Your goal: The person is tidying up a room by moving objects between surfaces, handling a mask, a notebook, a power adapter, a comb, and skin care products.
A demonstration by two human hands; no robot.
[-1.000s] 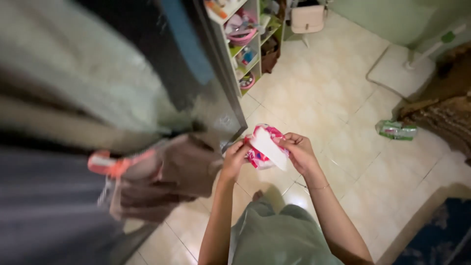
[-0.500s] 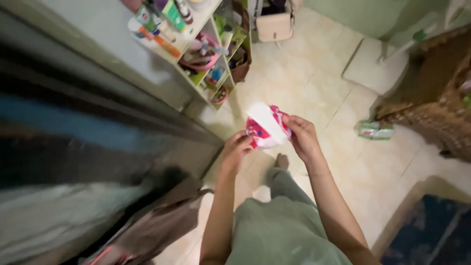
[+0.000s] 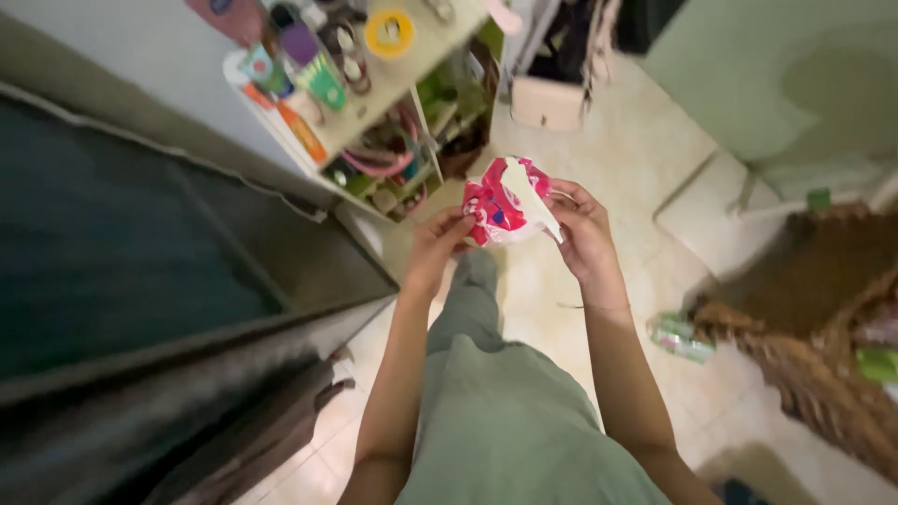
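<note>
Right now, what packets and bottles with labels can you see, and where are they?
Pink and white packet: soft, crinkly, held between the left hand and right hand.
Green and white packet: flat on the tiled floor, beside the wicker basket.
Bottles and tubes: on the white shelf unit, orange, green and purple, too blurred to tell more.

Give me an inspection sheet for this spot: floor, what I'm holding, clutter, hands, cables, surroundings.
Surface: pale tiled floor.
Job's things: pink and white packet with a white strip across it, held in the air.
Clutter: green wrapper on the floor.
Grippers: left hand and right hand both grip the packet.
Cables: nothing seen.
Surroundings: crowded shelf unit, beige bag, wicker basket, green wall.
</note>
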